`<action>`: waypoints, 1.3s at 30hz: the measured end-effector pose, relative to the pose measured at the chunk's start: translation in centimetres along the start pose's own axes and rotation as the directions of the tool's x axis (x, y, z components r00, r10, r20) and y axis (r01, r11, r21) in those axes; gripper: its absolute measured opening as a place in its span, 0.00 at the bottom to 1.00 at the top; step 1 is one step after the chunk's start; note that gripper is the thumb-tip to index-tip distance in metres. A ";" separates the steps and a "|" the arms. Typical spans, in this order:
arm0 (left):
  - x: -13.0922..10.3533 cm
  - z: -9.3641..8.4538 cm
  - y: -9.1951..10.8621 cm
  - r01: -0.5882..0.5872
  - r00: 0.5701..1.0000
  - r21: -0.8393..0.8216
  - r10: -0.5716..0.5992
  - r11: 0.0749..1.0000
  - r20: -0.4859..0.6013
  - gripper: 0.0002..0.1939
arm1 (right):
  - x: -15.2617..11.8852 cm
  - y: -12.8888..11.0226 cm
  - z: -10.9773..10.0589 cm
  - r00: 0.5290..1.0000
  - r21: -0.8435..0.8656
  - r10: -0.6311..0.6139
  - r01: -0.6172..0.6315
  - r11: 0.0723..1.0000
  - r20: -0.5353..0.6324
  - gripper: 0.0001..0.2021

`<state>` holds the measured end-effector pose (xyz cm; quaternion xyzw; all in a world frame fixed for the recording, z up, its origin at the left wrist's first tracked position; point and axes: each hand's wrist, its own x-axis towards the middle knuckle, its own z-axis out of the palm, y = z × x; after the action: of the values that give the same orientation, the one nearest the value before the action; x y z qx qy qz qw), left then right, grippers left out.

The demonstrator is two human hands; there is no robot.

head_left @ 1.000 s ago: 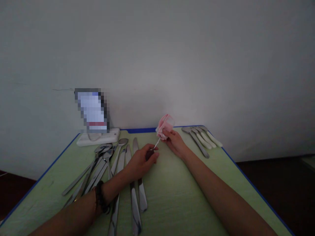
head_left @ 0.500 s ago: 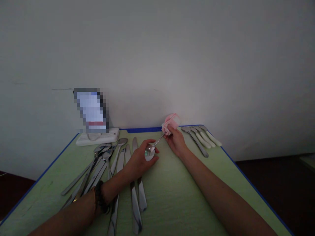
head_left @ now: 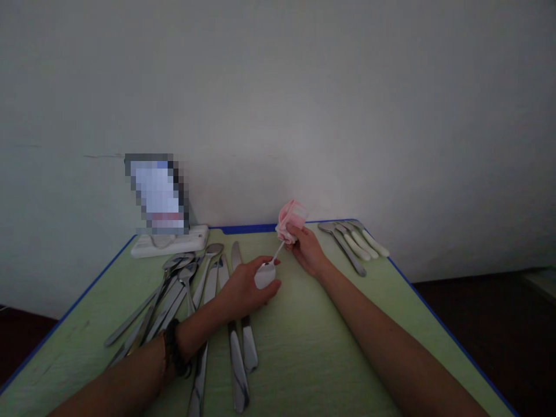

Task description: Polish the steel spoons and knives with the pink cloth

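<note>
My left hand (head_left: 247, 284) is closed around the bowl end of a shiny metal spoon (head_left: 264, 274), its thumb and fingers at the bowl's edges. The spoon tilts up and away to the right. A crumpled pink cloth (head_left: 290, 220) wraps the far end of its handle, which is hidden. My right hand (head_left: 306, 248) pinches that cloth round the handle. Beneath and beside my left arm lie several table knives (head_left: 238, 370) and a heap of metal spoons (head_left: 187, 272).
At the back right, a dark-handled piece of cutlery (head_left: 347, 250) lies beside several pale-handled pieces (head_left: 362, 246). A white power strip (head_left: 169, 243) sits at the back left before a blurred-out screen (head_left: 156, 194). The green table (head_left: 321, 353) has blue edging and meets a grey wall.
The pink cloth and my right hand have shifted slightly left and down along the spoon handle. The spoon bowl has turned a little in my left hand.
</note>
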<state>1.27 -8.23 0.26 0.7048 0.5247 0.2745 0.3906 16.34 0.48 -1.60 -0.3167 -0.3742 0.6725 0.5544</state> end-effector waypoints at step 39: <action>0.0 -0.3 -0.7 -0.163 0.985 0.103 0.157 0.981 0.067 0.21 | -0.1 0.0 -0.1 0.999 -0.046 0.020 -0.019 0.999 0.026 0.13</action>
<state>0.68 -8.05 -0.16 0.7726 0.4686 0.2554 0.3438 16.42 0.37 -1.59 -0.3242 -0.3938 0.6733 0.5352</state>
